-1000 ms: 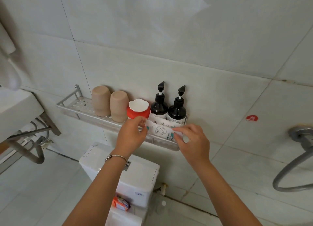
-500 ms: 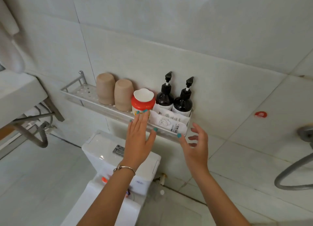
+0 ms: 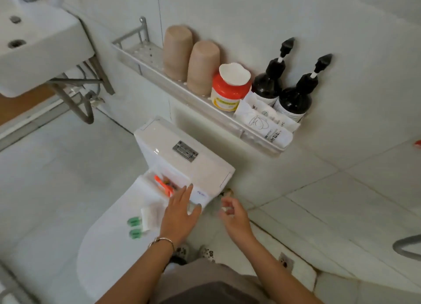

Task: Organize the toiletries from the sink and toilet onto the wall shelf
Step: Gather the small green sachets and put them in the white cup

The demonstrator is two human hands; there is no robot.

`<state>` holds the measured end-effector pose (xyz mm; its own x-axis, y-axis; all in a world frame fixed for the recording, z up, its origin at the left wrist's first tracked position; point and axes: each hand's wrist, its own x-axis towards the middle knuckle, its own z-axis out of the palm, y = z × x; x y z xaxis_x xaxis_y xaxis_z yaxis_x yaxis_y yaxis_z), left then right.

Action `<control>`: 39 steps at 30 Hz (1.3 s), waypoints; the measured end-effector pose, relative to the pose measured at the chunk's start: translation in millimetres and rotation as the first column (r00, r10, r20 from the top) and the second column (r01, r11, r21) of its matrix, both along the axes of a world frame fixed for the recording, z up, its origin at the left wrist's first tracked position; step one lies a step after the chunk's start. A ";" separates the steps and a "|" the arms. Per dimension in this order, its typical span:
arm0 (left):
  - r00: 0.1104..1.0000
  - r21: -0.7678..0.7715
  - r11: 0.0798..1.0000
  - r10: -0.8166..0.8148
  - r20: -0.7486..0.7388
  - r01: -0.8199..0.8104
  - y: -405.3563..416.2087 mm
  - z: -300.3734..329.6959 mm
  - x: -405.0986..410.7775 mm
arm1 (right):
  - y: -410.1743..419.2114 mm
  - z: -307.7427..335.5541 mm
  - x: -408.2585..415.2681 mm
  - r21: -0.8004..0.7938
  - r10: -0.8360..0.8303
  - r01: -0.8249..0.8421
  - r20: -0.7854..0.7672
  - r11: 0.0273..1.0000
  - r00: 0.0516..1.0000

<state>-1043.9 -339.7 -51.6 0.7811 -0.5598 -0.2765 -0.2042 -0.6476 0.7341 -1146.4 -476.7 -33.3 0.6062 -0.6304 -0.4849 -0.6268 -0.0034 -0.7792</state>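
Wall shelf [image 3: 145,63]: metal, perforated, fixed to the tiled wall above the toilet tank [image 3: 182,157]. Contents from the sink end: bare stretch, then two beige cups [image 3: 177,52] upside down and touching each other, an orange-lidded jar [image 3: 229,91] with a white shell-like dish [image 3: 234,73] on its lid, two dark pump bottles [image 3: 267,83] side by side against the wall. White sachets [image 3: 266,121] stand in front of the bottles, leaning on the front rail at the far end.

Toilet lid [image 3: 107,240]: closed. On it lie a small white tube [image 3: 148,217] and two small green items [image 3: 134,221], one beside the other, near the tube's lower end. An orange packet [image 3: 165,186] sits in the gap between lid and tank; details too blurred to read.

Left hand [image 3: 180,214]: over the lid's tank end, fingers straight and spread, palm down, holding nothing. Fingertips near the orange packet; contact not certain. Bracelet [image 3: 161,241] on that wrist.

Right hand [image 3: 234,217]: beside the toilet, above the floor tiles, fingers loosely curled, motion-blurred. It appears empty, but whether anything is pinched I cannot tell.

Sink [image 3: 34,46]: white, at upper left, well apart from both hands.
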 end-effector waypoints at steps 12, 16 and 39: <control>0.701 0.334 0.824 0.566 -0.433 -0.459 94.4 -74.3 -59.1 | 49.5 -80.8 19.3 0.202 0.431 -0.391 -0.217 0.898 0.876; 0.588 0.358 0.730 0.682 -0.435 -0.582 105.7 -96.3 -57.3 | 69.5 -112.7 42.7 0.264 0.512 -0.453 -0.230 0.851 0.828; 0.857 0.430 0.786 0.513 -0.052 -0.445 171.5 -260.8 49.7 | 146.8 -264.3 152.6 -0.152 0.652 -0.723 -0.340 0.674 0.678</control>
